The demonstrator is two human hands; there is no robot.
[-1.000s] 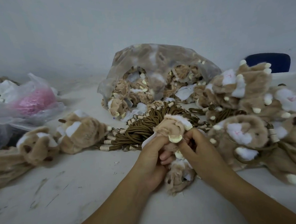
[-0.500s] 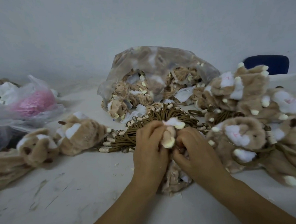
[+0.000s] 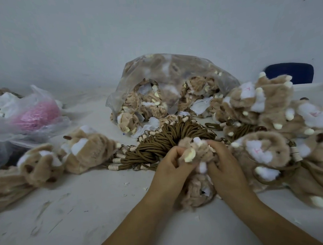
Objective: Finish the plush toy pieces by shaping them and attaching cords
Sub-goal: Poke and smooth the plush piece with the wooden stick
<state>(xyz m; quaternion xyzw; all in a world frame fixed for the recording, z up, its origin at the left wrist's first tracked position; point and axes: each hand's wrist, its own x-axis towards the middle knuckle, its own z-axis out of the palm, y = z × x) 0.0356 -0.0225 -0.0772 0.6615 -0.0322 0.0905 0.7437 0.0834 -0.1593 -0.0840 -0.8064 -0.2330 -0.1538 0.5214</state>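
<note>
A: Both hands have rolled over the top of the plush piece (image 3: 198, 193) since a second ago. Its tan head stood clear of the fingers then, and now the knuckles cover most of it.

B: Who grips what, starting from the left?

A: Left hand (image 3: 170, 169) has its fingers curled into the fur on the piece's left side. The piece sits between the two hands, with its low end resting on the table (image 3: 105, 201) close to the person. Its long axis runs up and away to a cream tip (image 3: 190, 155) that pokes out between the fingertips. Right hand (image 3: 225, 167) clutches the fur on the right side the same way.

B: So shaping, not cording yet?

A: That is my reading; I see no cord on this one.

B: And where is the cord from here?

A: Cord bundle (image 3: 169, 140) lies on the table just beyond the knuckles, straight ahead and a touch left of the piece, strands fanning toward the hands. The left hand is the nearer one, so I would expect it to reach while the right keeps the piece. Further right, the heap of corded toys (image 3: 269, 106) sits just beside the right hand.
</note>
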